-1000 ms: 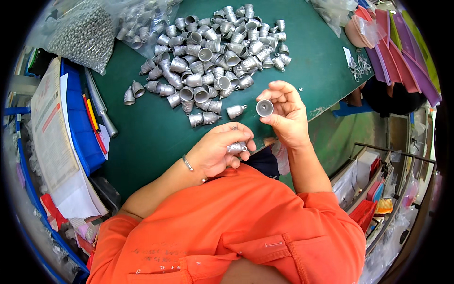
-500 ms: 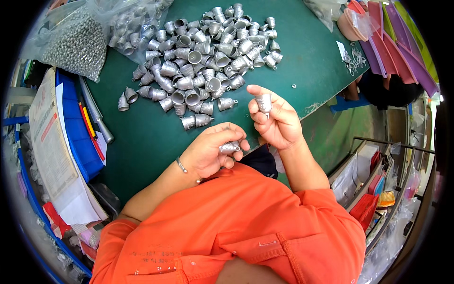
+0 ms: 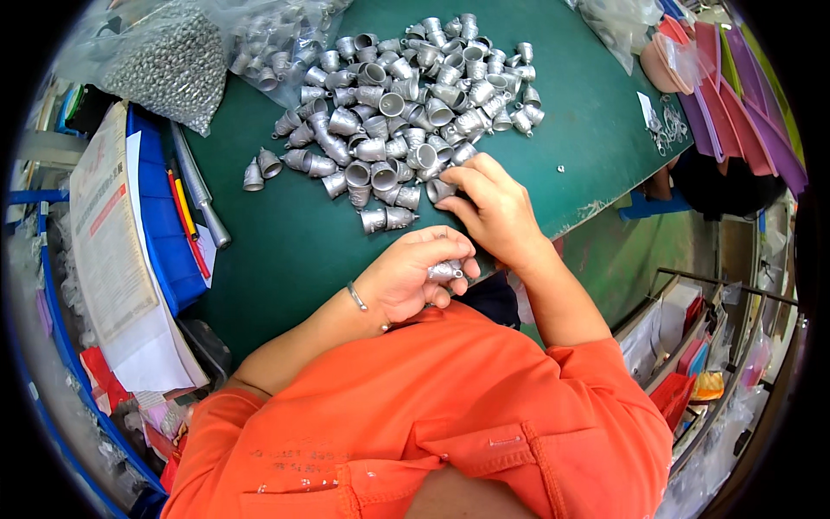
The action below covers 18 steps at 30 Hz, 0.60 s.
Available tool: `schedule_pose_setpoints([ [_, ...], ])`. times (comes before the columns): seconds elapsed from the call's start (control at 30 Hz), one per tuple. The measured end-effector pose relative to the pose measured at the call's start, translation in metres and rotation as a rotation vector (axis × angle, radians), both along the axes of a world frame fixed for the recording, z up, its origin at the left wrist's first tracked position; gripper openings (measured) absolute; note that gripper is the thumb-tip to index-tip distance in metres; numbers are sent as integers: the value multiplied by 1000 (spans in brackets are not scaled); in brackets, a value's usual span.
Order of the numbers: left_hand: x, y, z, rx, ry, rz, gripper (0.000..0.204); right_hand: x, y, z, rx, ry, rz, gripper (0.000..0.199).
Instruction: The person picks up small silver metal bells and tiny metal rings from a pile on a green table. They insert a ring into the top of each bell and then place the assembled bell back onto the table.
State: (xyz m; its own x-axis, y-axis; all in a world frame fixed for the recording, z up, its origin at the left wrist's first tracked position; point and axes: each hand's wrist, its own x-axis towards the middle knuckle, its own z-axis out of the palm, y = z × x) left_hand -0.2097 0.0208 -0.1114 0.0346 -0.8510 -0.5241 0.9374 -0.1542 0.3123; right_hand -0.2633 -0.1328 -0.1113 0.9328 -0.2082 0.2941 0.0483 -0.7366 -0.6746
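Note:
Small silver metal bells with loops on top lie in a large heap (image 3: 406, 104) on the green table. My left hand (image 3: 415, 268) is curled around a silver bell (image 3: 444, 272), whose loop points to the right; whether more sit in the palm is hidden. At the heap's near right edge, my right hand (image 3: 497, 212) has its thumb and index finger on another bell (image 3: 439, 190), its open mouth toward the left. Close by, two bells lie end to end (image 3: 389, 220), a little apart from the heap.
Clear bags of small silver beads (image 3: 177, 73) and of more bells (image 3: 268, 60) stand far left. A blue tray (image 3: 160, 251) with papers and pencils lies along the left, beside a tapered metal rod (image 3: 201, 186). Pink and purple bins (image 3: 722, 104) stand far right.
My right hand has gone from holding a bell up in the air to the heap's near edge, where its fingers are on a bell. My left hand keeps its bell.

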Motion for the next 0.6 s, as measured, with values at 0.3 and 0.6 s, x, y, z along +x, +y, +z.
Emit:
schedule_pose_setpoints([
  [0.3, -1, 0, -3, -8, 2, -2, 10, -20, -14, 4, 736, -115, 186, 23],
  [0.6, 0, -1, -1, 14, -5, 6, 13, -30, -15, -2, 1487, 51, 332, 25],
])
